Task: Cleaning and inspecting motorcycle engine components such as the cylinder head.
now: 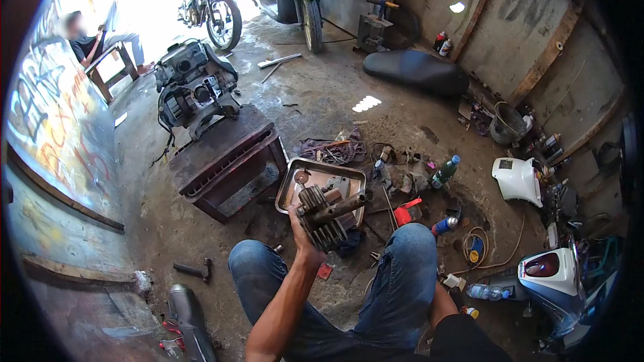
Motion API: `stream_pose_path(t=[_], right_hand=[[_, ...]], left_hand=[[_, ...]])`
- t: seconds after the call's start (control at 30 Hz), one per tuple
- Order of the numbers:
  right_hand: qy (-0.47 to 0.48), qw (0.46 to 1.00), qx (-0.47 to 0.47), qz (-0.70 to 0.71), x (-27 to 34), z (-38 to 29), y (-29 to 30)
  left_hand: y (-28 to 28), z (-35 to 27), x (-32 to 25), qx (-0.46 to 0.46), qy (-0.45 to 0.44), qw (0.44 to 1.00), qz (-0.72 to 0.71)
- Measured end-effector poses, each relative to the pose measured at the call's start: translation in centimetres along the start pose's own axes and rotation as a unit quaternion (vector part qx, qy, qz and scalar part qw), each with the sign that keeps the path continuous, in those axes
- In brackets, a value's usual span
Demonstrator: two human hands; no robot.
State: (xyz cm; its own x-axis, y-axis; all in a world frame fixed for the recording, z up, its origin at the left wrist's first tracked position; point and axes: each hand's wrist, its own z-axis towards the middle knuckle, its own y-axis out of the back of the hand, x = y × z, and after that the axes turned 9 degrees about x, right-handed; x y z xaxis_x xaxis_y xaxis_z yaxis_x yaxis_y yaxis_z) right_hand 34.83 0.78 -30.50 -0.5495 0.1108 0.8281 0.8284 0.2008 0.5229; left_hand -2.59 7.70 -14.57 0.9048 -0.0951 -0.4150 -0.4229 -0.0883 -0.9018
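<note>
My left hand (301, 235) grips a finned metal engine cylinder block (324, 231), fins outward, with a dark tube-like part (338, 210) across its top. It is held above the near side of a metal tray (329, 162) on the floor. A grey metal part (339, 183) and a round brownish piece (302, 177) are in the tray; the block hides some of its contents. My right hand is out of view; only the right forearm (444, 305) shows, passing behind my right knee (412, 246).
A wooden bench (226, 156) stands left of the tray, with motorcycle body parts (196, 85) on top. A hammer (195, 269) lies left of my knees. To the right are a red container (406, 212), a spray can (445, 225), a green bottle (445, 171) and a coiled hose (485, 241).
</note>
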Motion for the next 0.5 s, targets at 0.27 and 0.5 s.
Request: stream_pose_path(t=[0.27, 0.5], right_hand=[[-0.009, 1.0, -0.001, -0.005, -1.8, -0.8, -0.3], [-0.019, 1.0, -0.013, -0.012, -4.5, -3.1, -0.1]], left_hand=[[0.8, -0.5, -0.3, 0.027, -0.015, 0.999, 0.017], [1.0, 0.0, 0.0, 0.029, -0.018, 0.999, -0.025]])
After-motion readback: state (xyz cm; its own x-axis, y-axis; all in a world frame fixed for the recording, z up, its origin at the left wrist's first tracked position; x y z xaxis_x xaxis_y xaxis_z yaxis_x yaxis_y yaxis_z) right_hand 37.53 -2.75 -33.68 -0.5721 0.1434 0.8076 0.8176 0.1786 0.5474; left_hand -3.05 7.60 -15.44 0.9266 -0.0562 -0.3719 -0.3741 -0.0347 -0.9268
